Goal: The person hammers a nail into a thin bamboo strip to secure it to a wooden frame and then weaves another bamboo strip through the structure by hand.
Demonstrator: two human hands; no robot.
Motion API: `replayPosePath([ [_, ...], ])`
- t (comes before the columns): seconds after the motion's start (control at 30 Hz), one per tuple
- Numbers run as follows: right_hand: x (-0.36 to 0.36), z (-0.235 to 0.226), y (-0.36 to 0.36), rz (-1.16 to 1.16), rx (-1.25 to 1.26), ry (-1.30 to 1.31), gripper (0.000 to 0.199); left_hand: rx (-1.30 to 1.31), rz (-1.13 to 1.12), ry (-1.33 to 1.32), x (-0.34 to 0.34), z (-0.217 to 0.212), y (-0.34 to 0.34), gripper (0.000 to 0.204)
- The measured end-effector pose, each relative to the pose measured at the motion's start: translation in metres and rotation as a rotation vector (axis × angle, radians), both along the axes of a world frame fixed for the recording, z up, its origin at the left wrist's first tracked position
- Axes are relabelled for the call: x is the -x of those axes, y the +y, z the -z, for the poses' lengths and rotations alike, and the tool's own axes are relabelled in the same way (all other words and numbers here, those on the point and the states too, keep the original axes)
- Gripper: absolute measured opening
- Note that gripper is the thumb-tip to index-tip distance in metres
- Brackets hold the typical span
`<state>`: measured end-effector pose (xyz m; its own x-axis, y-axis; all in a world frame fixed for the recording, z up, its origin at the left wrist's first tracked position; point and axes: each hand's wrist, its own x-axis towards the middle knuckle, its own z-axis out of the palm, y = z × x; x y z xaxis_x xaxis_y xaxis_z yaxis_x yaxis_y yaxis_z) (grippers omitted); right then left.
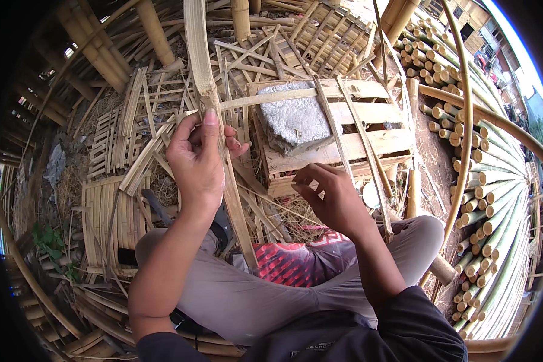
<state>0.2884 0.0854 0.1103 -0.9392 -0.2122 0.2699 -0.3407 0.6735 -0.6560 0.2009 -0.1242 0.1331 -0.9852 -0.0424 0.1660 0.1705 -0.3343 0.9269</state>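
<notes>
A long split-bamboo slat (pixel 200 57) stands upright before me, running from my lap past the top edge. My left hand (pixel 198 166) is closed around it, thumb pressed flat on its face. At that height a thinner bamboo strip (pixel 271 97) meets the slat and stretches rightward over a grey stone block (pixel 295 123). The block rests on a low wooden slatted crate (pixel 368 145). Close to the crate's front edge, my right hand (pixel 330 196) has its fingers curled, thumb and fingertips nearly together. Whatever it pinches, if anything, is too small to make out.
Two slanting bamboo strips (pixel 363 136) cross the crate. Stacked bamboo poles (pixel 495 199) fill the right side. Woven bamboo panels (pixel 114 208) lie at left, with loose strips around. Upright bamboo posts (pixel 155 33) stand behind. A red-and-dark patterned cloth (pixel 289 265) lies between my legs.
</notes>
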Motion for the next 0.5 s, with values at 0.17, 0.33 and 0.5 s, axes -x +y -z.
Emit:
replayPosePath([
  [0.17,-0.014,0.001,0.015,0.209,-0.057,-0.093,0.025,0.143,0.063,0.162,-0.021,0.002,0.013,0.019],
  [0.33,0.005,-0.057,0.021,0.210,0.072,0.386,0.025,0.306,0.066,0.202,-0.030,0.007,0.025,0.020],
  [0.5,0.027,-0.085,0.030,0.242,0.364,0.499,0.022,0.221,0.314,0.172,-0.026,0.013,0.026,0.022],
])
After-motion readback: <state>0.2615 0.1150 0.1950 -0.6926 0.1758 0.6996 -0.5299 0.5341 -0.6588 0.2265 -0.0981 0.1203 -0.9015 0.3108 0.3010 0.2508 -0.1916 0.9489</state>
